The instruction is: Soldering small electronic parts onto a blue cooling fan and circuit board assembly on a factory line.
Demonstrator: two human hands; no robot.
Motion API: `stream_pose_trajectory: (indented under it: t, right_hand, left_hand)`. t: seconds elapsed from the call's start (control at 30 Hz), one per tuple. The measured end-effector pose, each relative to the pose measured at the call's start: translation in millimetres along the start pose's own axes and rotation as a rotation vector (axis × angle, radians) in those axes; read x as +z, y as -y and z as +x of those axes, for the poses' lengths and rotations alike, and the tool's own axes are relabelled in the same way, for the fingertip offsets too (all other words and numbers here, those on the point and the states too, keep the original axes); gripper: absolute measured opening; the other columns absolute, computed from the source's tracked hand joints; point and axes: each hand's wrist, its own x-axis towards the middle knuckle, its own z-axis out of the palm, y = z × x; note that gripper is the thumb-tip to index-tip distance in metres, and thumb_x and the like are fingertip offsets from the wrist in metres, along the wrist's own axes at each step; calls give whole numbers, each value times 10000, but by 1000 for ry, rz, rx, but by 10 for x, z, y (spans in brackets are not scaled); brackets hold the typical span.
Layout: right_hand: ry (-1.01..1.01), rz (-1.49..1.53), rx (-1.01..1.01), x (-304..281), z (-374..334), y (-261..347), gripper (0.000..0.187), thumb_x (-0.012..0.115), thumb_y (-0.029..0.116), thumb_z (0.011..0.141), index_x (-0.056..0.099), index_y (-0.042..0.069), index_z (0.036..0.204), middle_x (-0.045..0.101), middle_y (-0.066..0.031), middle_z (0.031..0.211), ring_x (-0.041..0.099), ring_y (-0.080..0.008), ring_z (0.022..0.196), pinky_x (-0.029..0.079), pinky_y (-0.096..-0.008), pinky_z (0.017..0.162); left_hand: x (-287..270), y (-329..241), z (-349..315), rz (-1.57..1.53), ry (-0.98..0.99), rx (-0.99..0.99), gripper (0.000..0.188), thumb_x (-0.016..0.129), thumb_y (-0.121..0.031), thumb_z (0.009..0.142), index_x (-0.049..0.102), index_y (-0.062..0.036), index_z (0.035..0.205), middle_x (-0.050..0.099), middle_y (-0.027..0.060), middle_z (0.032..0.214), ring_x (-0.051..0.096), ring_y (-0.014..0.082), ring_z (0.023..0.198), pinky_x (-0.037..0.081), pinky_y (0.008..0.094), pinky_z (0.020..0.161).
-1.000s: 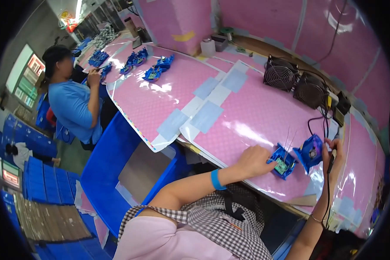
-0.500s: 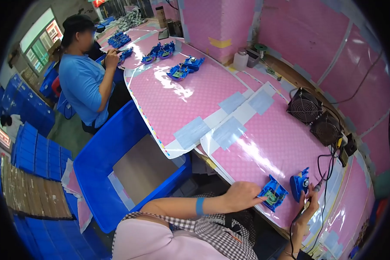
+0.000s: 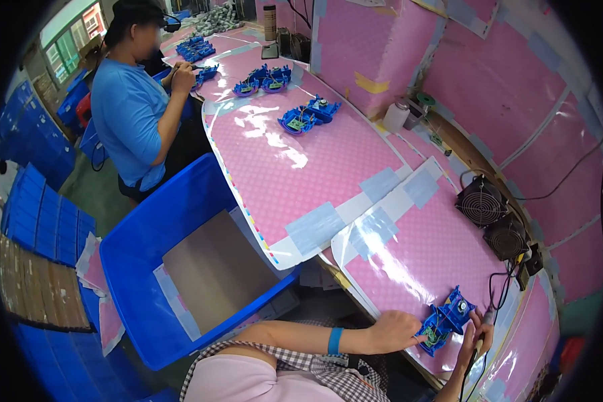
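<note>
On the pink work surface at the lower right, my left hand (image 3: 396, 331) grips the edge of a blue plastic housing half (image 3: 437, 337) with a green circuit board and thin wires inside. Against it, tilted up, lies a second blue housing half (image 3: 458, 305) with a round silvery part. My right hand (image 3: 477, 335) is closed around a soldering iron (image 3: 492, 312), its tip pointing away from me and its dark cable trailing down past the wrist. The right fingertips also touch the second half's edge.
Two black fans (image 3: 481, 202) stand along the back right edge. More opened blue housings (image 3: 297, 121) lie farther up the table. A big blue bin (image 3: 130, 281) with cardboard inside stands at my left. A co-worker in a blue shirt (image 3: 124, 110) works at the far left.
The two housing halves, apart before, now meet. The right hand has brought its half leftward against the other. The whole view has shifted slightly.
</note>
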Motion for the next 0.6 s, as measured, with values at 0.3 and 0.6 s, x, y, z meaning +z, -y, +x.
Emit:
stream_pose_trajectory:
  t: [0.3,0.6]
  right_hand:
    - [-18,-205,38,39,-454,223,279,579,-69,850,339,56,779,667,-258,1007,610,-325,1095,428,-402,976]
    - [-85,-339,285,188,-350,362,194,694,51,839,534,37,730,698,-160,870,674,-212,840,505,-317,730]
  left_hand:
    - [-159,24,-15,-367,118,-77,325,681,-339,799,556,-46,731,574,104,742,595,329,735,466,429,654]
    - [-237,125,-6,-268,222,35,267,654,-313,800,601,-58,742,596,136,771,595,334,716,475,424,607]
